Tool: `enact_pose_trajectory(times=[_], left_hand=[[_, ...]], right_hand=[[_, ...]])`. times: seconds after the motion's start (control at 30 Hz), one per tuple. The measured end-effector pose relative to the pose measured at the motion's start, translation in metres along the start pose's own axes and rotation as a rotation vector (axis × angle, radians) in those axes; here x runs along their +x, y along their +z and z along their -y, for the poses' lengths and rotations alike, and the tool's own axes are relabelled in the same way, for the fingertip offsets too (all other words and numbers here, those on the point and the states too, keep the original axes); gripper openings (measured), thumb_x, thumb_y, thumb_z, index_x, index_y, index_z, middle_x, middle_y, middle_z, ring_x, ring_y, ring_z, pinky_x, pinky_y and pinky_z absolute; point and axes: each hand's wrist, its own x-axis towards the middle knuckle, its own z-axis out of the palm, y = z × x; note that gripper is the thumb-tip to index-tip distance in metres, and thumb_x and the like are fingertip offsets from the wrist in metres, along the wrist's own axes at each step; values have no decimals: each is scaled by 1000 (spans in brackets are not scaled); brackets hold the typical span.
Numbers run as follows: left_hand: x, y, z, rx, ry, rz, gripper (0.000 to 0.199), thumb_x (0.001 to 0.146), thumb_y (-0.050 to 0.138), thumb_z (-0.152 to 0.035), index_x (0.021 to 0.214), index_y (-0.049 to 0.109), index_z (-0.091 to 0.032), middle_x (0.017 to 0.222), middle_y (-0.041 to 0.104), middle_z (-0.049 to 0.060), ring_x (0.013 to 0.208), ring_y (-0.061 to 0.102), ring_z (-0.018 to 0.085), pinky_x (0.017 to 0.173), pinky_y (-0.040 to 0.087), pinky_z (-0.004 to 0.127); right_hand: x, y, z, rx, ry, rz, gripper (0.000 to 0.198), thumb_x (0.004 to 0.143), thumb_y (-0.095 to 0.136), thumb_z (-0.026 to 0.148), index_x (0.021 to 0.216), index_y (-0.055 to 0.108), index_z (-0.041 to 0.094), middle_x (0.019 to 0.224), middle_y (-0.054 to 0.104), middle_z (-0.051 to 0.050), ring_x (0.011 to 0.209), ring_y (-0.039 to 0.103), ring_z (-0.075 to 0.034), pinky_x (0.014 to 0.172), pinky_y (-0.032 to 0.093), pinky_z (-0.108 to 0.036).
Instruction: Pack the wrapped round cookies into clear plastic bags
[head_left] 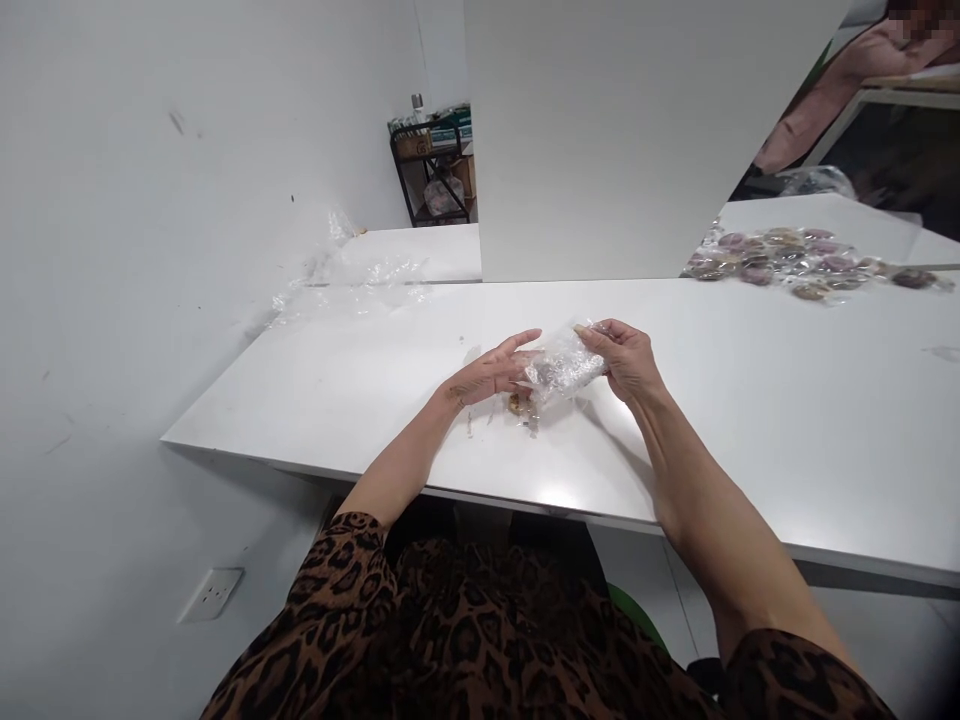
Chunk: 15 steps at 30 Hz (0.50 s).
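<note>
My right hand (628,355) pinches the edge of a clear, crinkled plastic bag (564,366) between thumb and fingers, just above the white table. My left hand (495,372) is at the bag's other side with its fingers stretched apart. Some of those fingertips are hidden by the plastic, and whether they are inside or behind it I cannot tell. Beneath the left fingers lies a small golden-brown thing (519,404), close to the bag's lower edge, too small to name.
Loose clear plastic wrap (367,285) lies by the wall at the left. Several wrapped purple and brown ovals (795,262) lie at the back right. A white panel (630,140) rises behind the table (810,430). Beyond it stand a black shelf (431,155) and a person's pink sleeve (832,95).
</note>
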Motion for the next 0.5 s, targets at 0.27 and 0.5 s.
enact_pose_trajectory(times=[0.27,0.5], left_hand=[[12,17,21,102,110,-346,42,89,77,-48,120,77,-19,126,75,13,108,71,22,94,54,33],[13,13,3,-301,99,-550,42,97,64,-56,90,69,-15,93,80,9,70,73,14,63,51,24]], right_hand=[[-5,8,-1,-23,-87,-19,54,51,98,59,68,62,22,62,55,3,55,46,-9,48,37,-25],[1,4,-8,-34,-28,-9,58,62,87,71,86,64,24,82,69,-2,67,64,-14,63,54,-30]])
